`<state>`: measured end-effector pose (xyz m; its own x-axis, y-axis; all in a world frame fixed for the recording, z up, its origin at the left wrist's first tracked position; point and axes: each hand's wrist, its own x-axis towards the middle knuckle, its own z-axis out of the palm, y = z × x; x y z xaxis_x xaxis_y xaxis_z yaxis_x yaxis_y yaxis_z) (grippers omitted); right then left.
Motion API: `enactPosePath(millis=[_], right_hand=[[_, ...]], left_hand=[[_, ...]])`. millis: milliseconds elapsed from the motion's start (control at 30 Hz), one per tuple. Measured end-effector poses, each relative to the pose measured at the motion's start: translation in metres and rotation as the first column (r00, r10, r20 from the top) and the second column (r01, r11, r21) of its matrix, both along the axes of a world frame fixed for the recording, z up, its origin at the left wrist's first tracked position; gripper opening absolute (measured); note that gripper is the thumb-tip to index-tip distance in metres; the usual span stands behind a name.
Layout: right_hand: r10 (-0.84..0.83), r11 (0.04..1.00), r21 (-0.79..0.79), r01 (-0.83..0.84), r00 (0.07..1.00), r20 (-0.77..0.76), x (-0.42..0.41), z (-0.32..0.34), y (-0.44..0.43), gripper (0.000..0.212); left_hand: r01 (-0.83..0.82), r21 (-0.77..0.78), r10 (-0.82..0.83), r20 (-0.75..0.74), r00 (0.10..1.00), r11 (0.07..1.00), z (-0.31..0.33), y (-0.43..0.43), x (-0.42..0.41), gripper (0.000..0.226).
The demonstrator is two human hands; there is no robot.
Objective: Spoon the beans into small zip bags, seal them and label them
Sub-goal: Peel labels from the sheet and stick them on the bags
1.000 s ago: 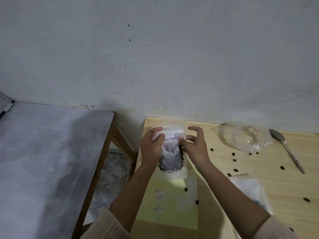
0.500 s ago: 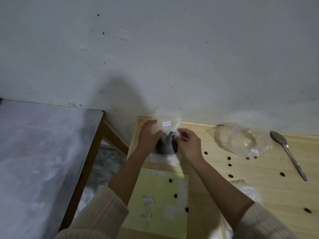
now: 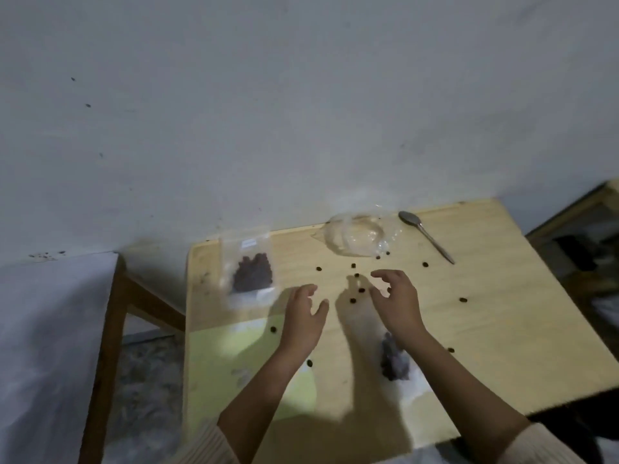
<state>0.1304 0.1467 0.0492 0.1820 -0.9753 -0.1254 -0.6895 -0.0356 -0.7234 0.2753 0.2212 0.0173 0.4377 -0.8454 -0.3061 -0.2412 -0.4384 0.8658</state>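
In the head view, a pale wooden table (image 3: 502, 313) stands against a white wall (image 3: 301, 112). Near the table's far left corner lies a small clear plastic zip bag (image 3: 249, 269), flat on the wood, with a clump of dark brown beans inside and a small white label (image 3: 248, 243) near its top. No hand touches it.

The left hand (image 3: 303, 316) hovers just right of that bag with its fingers relaxed and spread, grasping nothing. The right hand (image 3: 397, 298) hangs over the middle of the table with fingers loosely curled downward and nothing visibly between them, though the picture is soft with blur.

Loose dark beans (image 3: 463, 299) lie scattered over the wood, several just beside the right fingertips. A second clear bag of dark beans (image 3: 395, 361) lies partly under the right forearm. At the far edge sit a crumpled clear plastic bag (image 3: 356, 237) and, to its right, a metal spoon (image 3: 425, 234) lying flat. A pale yellow-green sheet (image 3: 227, 360) covers the table's near left part. A grey-topped table (image 3: 40, 329) stands to the left.
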Motion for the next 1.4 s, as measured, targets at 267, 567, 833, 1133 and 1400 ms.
enactPosePath(millis=[267,567,833,1133,1400], right_hand=[[-0.020,0.989,0.139,0.052,0.974,-0.226,-0.079,-0.023,0.048,0.041],[-0.053,0.995,0.071,0.065,0.987,-0.153,-0.070,-0.029,0.059,0.043],[-0.097,0.993,0.078,0.084,0.980,0.173,-0.006,-0.009,0.066,0.039],[0.270,0.936,0.139,-0.322,0.915,0.300,0.113,-0.014,0.110,0.021],[0.769,0.639,0.081,-0.765,0.638,-0.037,0.146,-0.045,0.129,0.024]], left_hand=[[0.208,0.186,-0.213,0.008,0.977,0.960,-0.017,0.024,-0.070,0.064],[0.131,0.049,-0.125,-0.109,0.986,0.990,-0.018,0.019,-0.085,0.064],[-0.134,-0.229,0.092,-0.186,0.978,0.964,0.022,0.031,-0.017,0.043],[-0.396,-0.221,0.378,-0.120,0.918,0.891,0.025,0.131,0.115,0.029],[-0.565,-0.141,0.554,-0.114,0.825,0.813,0.003,0.231,0.178,0.031]])
